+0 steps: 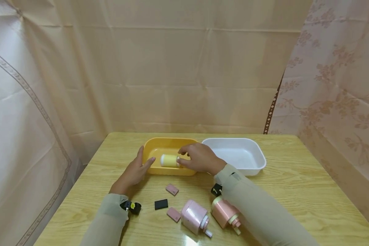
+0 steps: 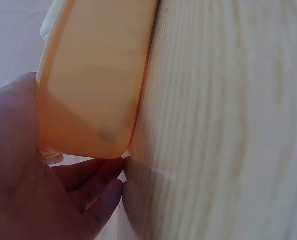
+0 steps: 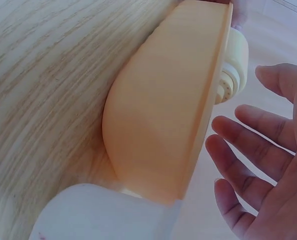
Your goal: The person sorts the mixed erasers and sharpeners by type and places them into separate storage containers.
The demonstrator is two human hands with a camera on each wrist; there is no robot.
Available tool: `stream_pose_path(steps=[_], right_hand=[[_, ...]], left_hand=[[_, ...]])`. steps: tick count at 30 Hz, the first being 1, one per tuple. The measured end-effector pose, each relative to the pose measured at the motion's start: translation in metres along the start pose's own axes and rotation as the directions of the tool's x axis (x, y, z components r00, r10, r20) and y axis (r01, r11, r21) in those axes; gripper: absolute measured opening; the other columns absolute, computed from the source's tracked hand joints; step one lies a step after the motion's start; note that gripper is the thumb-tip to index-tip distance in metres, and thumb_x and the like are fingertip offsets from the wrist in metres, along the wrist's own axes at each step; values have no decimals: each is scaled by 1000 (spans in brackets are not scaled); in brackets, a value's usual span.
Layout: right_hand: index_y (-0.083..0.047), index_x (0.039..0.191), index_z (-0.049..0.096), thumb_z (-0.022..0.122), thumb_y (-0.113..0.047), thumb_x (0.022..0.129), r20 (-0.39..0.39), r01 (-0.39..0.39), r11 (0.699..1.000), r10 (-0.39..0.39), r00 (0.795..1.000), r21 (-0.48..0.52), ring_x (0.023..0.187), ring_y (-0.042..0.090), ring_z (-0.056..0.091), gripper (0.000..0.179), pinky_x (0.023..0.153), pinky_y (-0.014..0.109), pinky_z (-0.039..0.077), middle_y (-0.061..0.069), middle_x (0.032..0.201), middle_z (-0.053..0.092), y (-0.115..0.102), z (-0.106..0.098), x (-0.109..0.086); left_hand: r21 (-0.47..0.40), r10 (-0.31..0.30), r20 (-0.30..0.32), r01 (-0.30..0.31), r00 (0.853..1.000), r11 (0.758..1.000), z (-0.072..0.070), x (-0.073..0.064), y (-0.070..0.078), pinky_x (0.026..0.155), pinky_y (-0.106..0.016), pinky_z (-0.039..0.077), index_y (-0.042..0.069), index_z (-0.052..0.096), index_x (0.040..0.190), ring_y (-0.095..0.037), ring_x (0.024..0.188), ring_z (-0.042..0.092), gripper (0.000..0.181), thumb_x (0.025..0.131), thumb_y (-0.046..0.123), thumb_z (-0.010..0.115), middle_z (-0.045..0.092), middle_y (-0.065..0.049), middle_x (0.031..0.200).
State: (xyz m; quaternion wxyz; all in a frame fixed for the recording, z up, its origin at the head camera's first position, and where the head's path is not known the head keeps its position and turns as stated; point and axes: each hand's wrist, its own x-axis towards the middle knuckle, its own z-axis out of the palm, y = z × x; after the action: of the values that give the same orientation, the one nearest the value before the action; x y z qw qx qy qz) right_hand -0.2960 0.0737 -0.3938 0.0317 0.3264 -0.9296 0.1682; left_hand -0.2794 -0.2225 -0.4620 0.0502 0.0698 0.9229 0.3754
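Observation:
A yellow tray (image 1: pixel 172 171) stands on the table. My left hand (image 1: pixel 136 172) grips its left end, thumb over the rim and fingers along the outside. In the left wrist view, the fingers of that hand (image 2: pixel 63 175) curl at the tray's lower corner. A pale yellow bottle (image 1: pixel 169 160) with a white base lies on its side in the tray, its capped end (image 3: pixel 228 85) toward the right. My right hand (image 1: pixel 201 158) is over the tray's right part, beside that cap. The right wrist view shows its fingers spread and apart from the bottle.
A white tray (image 1: pixel 258 160) stands against the yellow one's right side. Nearer lie a pale pink bottle (image 1: pixel 193 214), a salmon-pink bottle (image 1: pixel 223 212), a black block (image 1: pixel 161 204) and two mauve blocks, one farther (image 1: pixel 172 189) and one nearer (image 1: pixel 173 214). Curtains hang behind the table.

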Motion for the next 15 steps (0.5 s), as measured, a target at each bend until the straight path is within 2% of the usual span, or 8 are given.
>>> stream_pose_path(steps=[6,15], right_hand=[[-14,127,74,66,-49,99,-4,6,1000,-6,1000,-6,101,19,73,46,84,40,59,0,116,77,1,-4,-1],[-15,128,73,67,-47,99,-25,-1,1000,1,1000,11,105,21,73,44,85,41,59,-1,121,76,1,-15,-2]], left_hand=[[-6,-4,4,4,1000,1000,-1,-1,0,125,-61,20,13,-15,165,-47,154,24,104,100,76,35,11,-24,172],[5,2,-3,-2,1000,1000,-1,0,0,125,-62,18,10,-12,165,-46,155,22,104,100,76,35,10,-23,172]])
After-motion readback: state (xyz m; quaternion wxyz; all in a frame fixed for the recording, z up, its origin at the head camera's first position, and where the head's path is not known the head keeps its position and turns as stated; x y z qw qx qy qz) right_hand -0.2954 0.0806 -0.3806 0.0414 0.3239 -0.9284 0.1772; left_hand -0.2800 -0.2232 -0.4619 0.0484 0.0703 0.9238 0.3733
